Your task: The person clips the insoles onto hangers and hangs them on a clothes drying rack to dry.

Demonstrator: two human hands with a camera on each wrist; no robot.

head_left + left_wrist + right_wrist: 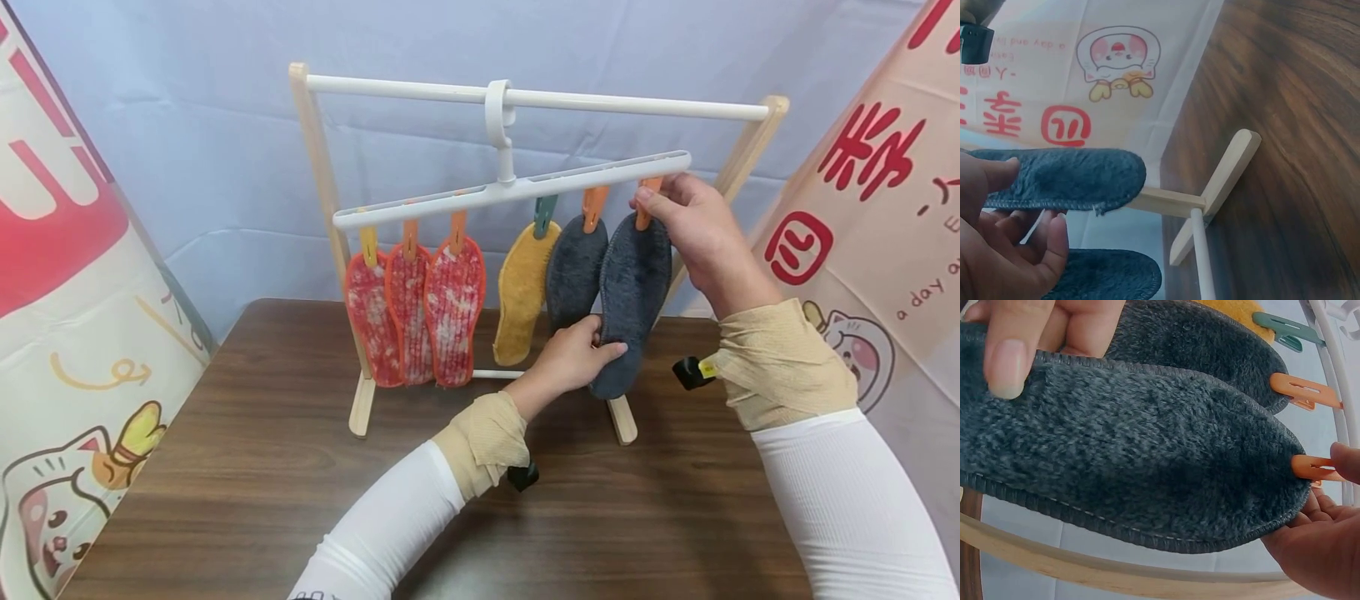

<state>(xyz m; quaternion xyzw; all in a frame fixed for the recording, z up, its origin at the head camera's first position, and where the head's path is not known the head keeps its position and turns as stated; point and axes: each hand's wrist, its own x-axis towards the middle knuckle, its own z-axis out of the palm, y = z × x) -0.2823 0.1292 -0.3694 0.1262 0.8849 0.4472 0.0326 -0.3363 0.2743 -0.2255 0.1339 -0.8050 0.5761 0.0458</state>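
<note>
A dark grey fuzzy insole hangs at the right end of a white clip hanger. My left hand pinches its lower part, thumb on the front face. At its top, my right hand pinches an orange clothespin, whose tip sits on the insole's edge. A second grey insole hangs just to the left from another orange clothespin. Beside that a yellow insole hangs from a green clothespin. Several red-and-white insoles hang on the left half. The hanger tilts, right end higher.
The hanger hooks over the white bar of a wooden-sided rack. The rack's feet stand on a brown wood-grain table. Printed cloths flank the table, with a pale curtain behind.
</note>
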